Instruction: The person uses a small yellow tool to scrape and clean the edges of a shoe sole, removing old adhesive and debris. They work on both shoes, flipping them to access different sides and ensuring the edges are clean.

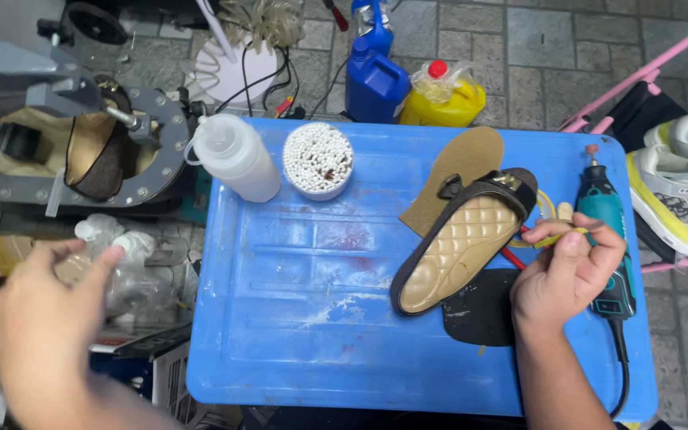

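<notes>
On the blue plastic table (296,318), toward its three o'clock side, lies a quilted tan sandal (459,243) with a dark rim and a dark strap at its far end. It lies slanted, heel toward six o'clock and toe toward one o'clock. Under its toe end lies a tan cork insole (459,163), and at its five o'clock side a black sole piece (483,314) lies flat on the table.

The right hand (571,275) rests just beside the sandal at the sandal's three o'clock. Its fingers are curled, pinching a thin yellow strip (555,237) between thumb and forefinger; the strip's tip reaches toward the sandal's edge. Behind that hand a teal rotary tool (603,207) lies lengthwise, its cord trailing toward six o'clock.

The left hand (45,318) hangs off the table at nine o'clock, blurred, its fingers loosely spread and holding nothing, near some crumpled clear plastic (133,275).

At the table's twelve o'clock edge stand a white squeeze bottle (236,155) and a round tub of cotton swabs (318,159). Beyond, on the paving, sit a blue jug (376,80) and a yellow bottle (443,99). White sneakers (686,191) rest at the far three o'clock side.
</notes>
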